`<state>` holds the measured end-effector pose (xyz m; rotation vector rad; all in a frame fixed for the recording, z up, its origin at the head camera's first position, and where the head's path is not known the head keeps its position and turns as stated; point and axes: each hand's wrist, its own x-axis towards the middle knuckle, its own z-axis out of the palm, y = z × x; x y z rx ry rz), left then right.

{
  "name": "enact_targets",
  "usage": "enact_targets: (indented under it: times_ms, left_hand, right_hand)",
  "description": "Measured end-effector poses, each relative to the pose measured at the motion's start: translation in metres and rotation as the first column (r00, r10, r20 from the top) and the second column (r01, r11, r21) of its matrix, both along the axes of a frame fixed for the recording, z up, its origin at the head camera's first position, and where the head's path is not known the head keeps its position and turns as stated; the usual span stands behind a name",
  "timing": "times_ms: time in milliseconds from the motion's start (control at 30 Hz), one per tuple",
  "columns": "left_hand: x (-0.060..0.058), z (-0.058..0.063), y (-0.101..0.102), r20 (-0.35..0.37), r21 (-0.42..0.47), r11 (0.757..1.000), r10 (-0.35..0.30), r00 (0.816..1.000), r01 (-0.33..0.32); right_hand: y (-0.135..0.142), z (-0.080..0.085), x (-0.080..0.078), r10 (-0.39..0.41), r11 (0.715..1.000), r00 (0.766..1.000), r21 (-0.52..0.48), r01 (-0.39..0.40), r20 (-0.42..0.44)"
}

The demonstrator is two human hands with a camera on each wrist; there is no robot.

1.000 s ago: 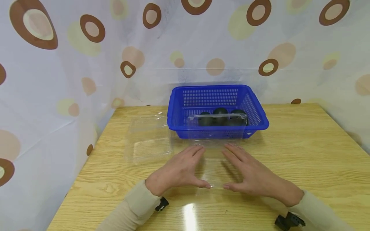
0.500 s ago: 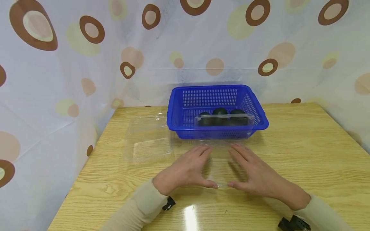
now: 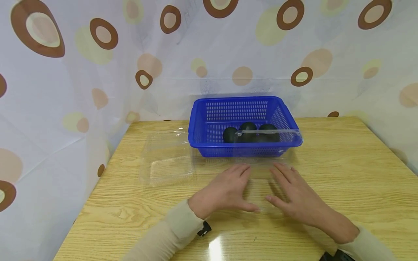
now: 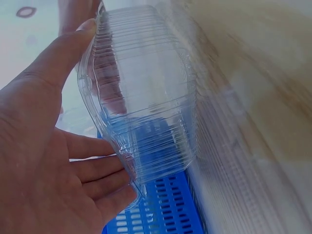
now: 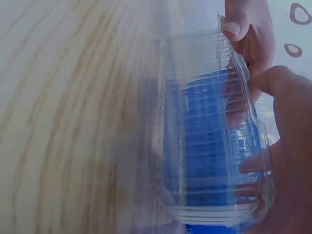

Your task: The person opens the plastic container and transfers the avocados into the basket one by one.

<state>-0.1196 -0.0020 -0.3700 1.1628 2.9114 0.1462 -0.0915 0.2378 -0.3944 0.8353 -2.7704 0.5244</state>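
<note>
A clear plastic clamshell container [image 3: 261, 181] sits low over the table between my hands, its lid [image 3: 267, 148] raised in front of the blue basket. My left hand [image 3: 226, 190] spans the left part of it, with the thumb on the near rim [image 5: 222, 29] and the fingers at the far rim. On the right part, my right hand [image 3: 300, 197] lies with spread fingers; its thumb [image 3: 275, 200] stands apart from the near edge. Through the clear wall [image 5: 209, 126], the right fingers show at the far rim. The container holds nothing.
Behind the hands stands a blue mesh basket [image 3: 212, 152] with several dark round fruits [image 3: 248, 127]. A second clear plastic container [image 3: 169, 156] lies on the wooden table [image 3: 124, 203], left of the basket. A patterned cloth [image 3: 183, 61] hangs behind the table.
Both hands and the clamshell container have slid to the right along the table, its lid passing across the basket's front. The right thumb has come away from the near edge.
</note>
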Motion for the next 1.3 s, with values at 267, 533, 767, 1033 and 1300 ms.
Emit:
enact_targets:
  times_ms: [267,533,767,1033,1300]
  left_hand:
    - [-0.001,0.0,0.02,-0.005,-0.027,1.0,-0.016,1.0,0.016]
    - [-0.004,-0.002,0.039,-0.039,-0.028,0.999,-0.046,0.998,0.045]
    - [-0.005,-0.001,0.056,-0.057,-0.059,0.997,-0.055,0.997,0.051]
    - [-0.005,0.001,0.074,-0.058,-0.09,0.995,-0.058,0.997,0.053]
    - [-0.006,0.003,0.091,-0.068,-0.091,0.994,-0.074,0.995,0.067]
  right_hand:
    - [0.01,0.001,0.003,-0.052,0.998,0.999,-0.038,0.052,0.007]
    - [0.023,0.0,0.007,-0.097,0.995,0.995,-0.04,0.097,-0.011]
    - [0.037,-0.002,0.007,-0.122,0.991,0.992,-0.064,0.119,-0.044]
    - [0.055,-0.005,0.006,-0.145,0.987,0.988,-0.078,0.142,-0.044]
    - [0.072,-0.007,0.004,-0.154,0.984,0.987,-0.092,0.15,-0.038]
